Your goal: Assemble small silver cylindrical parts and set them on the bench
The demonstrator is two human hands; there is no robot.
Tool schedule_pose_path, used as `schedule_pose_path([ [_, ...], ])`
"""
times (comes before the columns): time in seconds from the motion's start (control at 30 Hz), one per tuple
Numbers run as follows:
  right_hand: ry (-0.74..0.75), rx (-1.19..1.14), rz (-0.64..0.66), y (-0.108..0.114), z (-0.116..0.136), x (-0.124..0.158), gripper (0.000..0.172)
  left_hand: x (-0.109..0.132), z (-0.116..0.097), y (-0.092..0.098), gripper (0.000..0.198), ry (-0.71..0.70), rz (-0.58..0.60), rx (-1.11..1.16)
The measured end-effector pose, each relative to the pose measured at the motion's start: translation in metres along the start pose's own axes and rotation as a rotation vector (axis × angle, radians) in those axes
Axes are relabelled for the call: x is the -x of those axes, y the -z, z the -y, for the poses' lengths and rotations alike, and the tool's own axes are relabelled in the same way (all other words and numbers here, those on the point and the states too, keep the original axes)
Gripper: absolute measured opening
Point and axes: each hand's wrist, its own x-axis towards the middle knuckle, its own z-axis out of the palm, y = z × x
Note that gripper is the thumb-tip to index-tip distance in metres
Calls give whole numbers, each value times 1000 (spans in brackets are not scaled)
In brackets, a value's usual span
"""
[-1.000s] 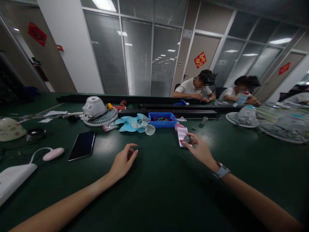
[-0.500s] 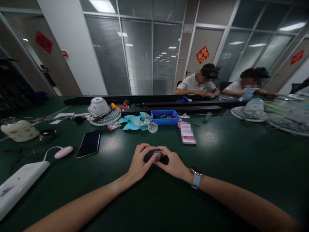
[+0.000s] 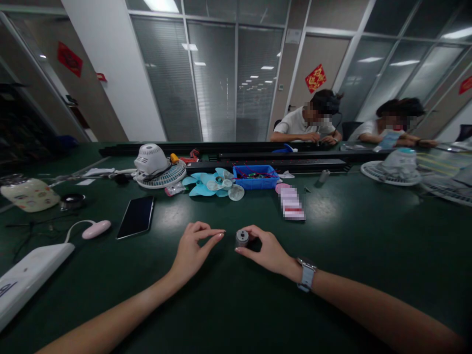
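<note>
While the right hand (image 3: pixel 267 248) rests on the dark green table top (image 3: pixel 236 305), its thumb and fingertips close narrowly round a small grey metal cylinder (image 3: pixel 242 237). The cylinder stands upright on the table in front of the person, near the centre of the view, with its round end face up and a dark spot in the middle of that face. A silver wristwatch (image 3: pixel 307 273) sits on the right wrist.

The left hand (image 3: pixel 193 248) lies just beside the cylinder on its left, not touching it. Its thumb and forefinger tips meet in a pinch that points toward the cylinder. Nothing shows between them, and the other fingers are curled under.

Farther back on the table:
- A flat black smartphone (image 3: pixel 136 216) lies face up, left of the left hand.
- A pink oval device on a white cord (image 3: pixel 96 229) lies left of the phone.
- A pale blue plastic fan blade (image 3: pixel 206 184) lies beside a shallow blue plastic tray (image 3: pixel 255 176).
- A white domed fan housing sits on a round white grille (image 3: pixel 155 164), left of the blade.

Two people sit at the far side of the table, well apart from the hands.
</note>
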Motion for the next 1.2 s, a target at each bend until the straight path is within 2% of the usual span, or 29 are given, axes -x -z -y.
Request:
schedule_pose_path([
  [0.1, -4, 6, -13, -1, -3, 0, 42, 3, 15, -5, 27, 34, 121, -84],
  [0.2, -4, 35, -22, -2, -4, 0, 43, 3, 20, -11, 28, 6, 198, -157],
  [0.33, -4, 44, -2, -3, -1, 1, 40, 3, 18, -10, 35, 9, 237, -176],
  [0.43, 5, 12, -29, 6, 4, 4, 39, 2, 16, -5, 46, 42, 215, -97],
  [0.5, 16, 12, -105, 24, 2, 6, 40, 0, 17, -2, 49, 97, 169, -40],
  [0.6, 6, 51, -319, 68, -18, 9, 42, -3, 20, -1, 50, 173, 113, 25],
  [0.73, -105, 31, -652, 137, -70, 12, 54, -4, 23, -3, 48, 178, 95, 41],
  [0.83, -213, 85, -819, 174, -109, 19, 64, -3, 19, -3, 49, 184, 92, 47],
  [0.97, -297, 147, -849, 194, -138, 35, 60, -3, 15, -2, 49, 193, 71, 24],
  [1.2, -377, 247, -857, 195, -156, 41, 55, -2, 22, -5, 45, 165, 81, 18],
])
